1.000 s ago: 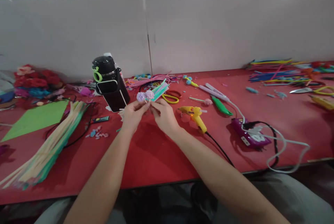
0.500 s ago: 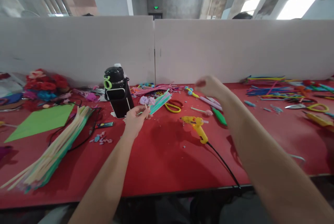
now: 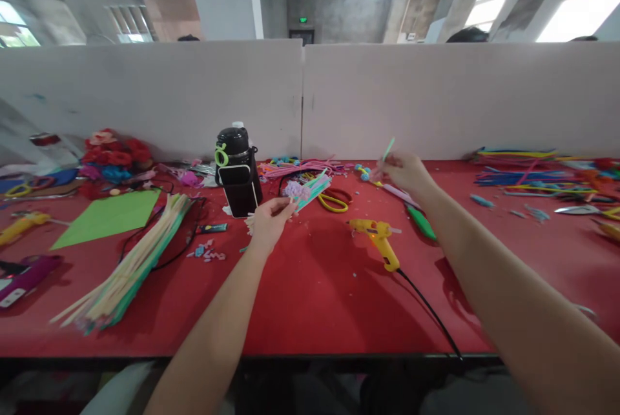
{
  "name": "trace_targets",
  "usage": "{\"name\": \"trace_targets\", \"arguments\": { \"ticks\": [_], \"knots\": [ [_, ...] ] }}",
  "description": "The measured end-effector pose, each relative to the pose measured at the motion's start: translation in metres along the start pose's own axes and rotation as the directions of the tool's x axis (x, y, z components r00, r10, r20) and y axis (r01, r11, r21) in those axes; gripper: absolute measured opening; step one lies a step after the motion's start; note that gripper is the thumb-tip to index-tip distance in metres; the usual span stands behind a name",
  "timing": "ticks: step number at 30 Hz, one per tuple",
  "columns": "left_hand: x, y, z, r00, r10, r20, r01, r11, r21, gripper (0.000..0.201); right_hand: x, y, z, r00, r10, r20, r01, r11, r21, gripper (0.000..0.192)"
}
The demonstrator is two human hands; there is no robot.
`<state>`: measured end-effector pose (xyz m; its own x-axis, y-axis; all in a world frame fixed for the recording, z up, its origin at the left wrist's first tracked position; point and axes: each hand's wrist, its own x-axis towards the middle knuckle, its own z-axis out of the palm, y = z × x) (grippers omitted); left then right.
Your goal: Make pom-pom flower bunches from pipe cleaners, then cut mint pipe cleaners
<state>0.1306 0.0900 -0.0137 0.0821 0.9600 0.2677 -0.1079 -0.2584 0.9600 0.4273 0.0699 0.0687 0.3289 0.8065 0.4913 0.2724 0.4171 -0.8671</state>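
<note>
My left hand [image 3: 272, 220] is closed in a pinch on purple pipe cleaner flowers [image 3: 296, 190], beside a fan of mint and lilac pipe cleaners [image 3: 314, 188]. My right hand [image 3: 407, 173] is raised over the back of the table, its fingers closed on a small pink pipe cleaner flower [image 3: 376, 173] with a green stem [image 3: 389, 149] pointing up. Between and below the hands a yellow hot glue gun [image 3: 375, 234] lies on its side, an orange light showing on it. Yellow-handled scissors [image 3: 335, 201] rest near my left hand.
A black bottle [image 3: 238, 173] stands left of my left hand. A pipe cleaner bundle [image 3: 140, 257] lies over part of a green sheet [image 3: 104, 218]. A green-handled tool [image 3: 420, 222] is under my right forearm. A white partition [image 3: 436, 99] closes off the table's back.
The pink flower with the green stem has left the table and is now in my right hand. My left hand keeps its purple flowers. The view has turned left.
</note>
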Motion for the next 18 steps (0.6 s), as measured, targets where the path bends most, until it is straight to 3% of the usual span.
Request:
{"name": "trace_targets", "arguments": {
  "ticks": [3,6,9,13,18],
  "knots": [
    [-0.002,0.000,-0.002,1.000,0.002,-0.019,-0.002,1.000,-0.005,0.032,-0.009,-0.019,0.041,0.993,0.054,0.102,-0.071,0.983,0.170,0.021],
    [-0.004,0.001,-0.006,0.999,0.000,-0.041,-0.001,1.000,-0.017,0.032,-0.042,-0.031,0.089,0.984,-0.017,0.178,-0.049,0.932,0.359,0.024],
    [-0.003,0.001,-0.009,0.998,-0.013,-0.069,0.011,0.999,-0.037,0.034,-0.077,-0.029,0.122,0.961,-0.032,0.276,-0.079,0.921,0.382,0.024],
    [0.000,0.001,-0.010,0.996,-0.042,-0.079,0.038,0.998,-0.054,0.038,-0.103,-0.015,0.130,0.955,0.006,0.296,-0.125,0.915,0.385,0.040],
    [-0.006,0.004,-0.008,0.995,-0.033,-0.090,0.029,0.999,-0.046,0.038,-0.111,-0.009,0.116,0.922,0.089,0.378,-0.235,0.903,0.360,0.023]
  ]
}}
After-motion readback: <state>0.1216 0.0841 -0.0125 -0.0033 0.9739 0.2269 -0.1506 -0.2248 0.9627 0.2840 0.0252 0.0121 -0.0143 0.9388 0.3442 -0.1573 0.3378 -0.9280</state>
